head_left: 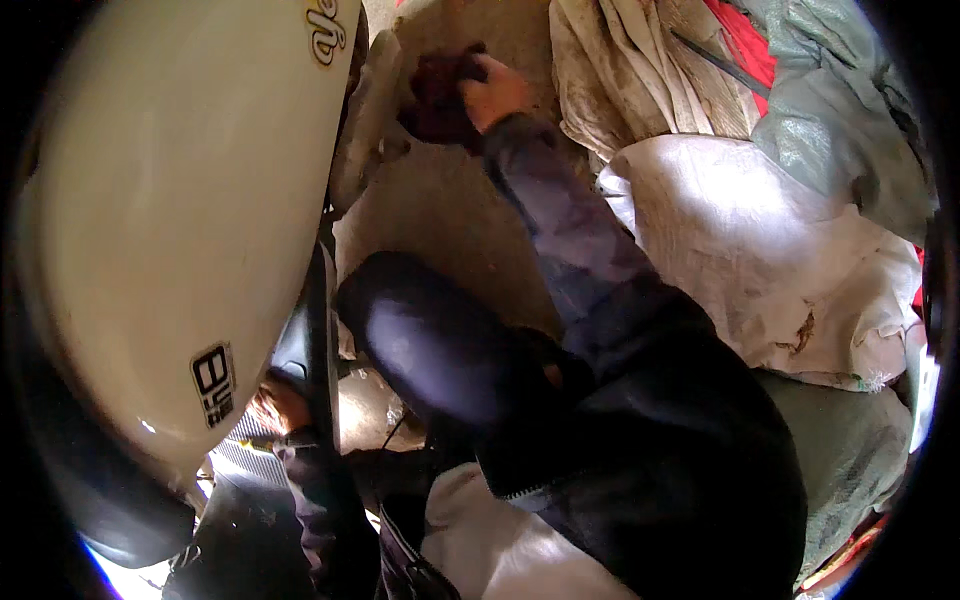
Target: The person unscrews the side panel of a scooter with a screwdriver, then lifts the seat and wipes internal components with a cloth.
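Note:
My right hand (498,93) is at the top middle with its arm stretched out, closed on a crumpled dark red cloth (436,100). The cloth is bunched beside a pale, rounded scooter part (368,125) and above the brown floor. A large glossy white scooter body (180,200) fills the left side. At the lower left, my left hand (281,404) is next to the dark edge of the scooter's footboard (318,345), by the lower end of the white panel. Its fingers are mostly hidden there.
Stacked sacks line the right: a stained beige one (640,70), a white woven one (760,250) and a grey-green one (840,110). My bent knee (425,325) is between the scooter and my right arm. Brown floor (450,215) shows beyond the knee.

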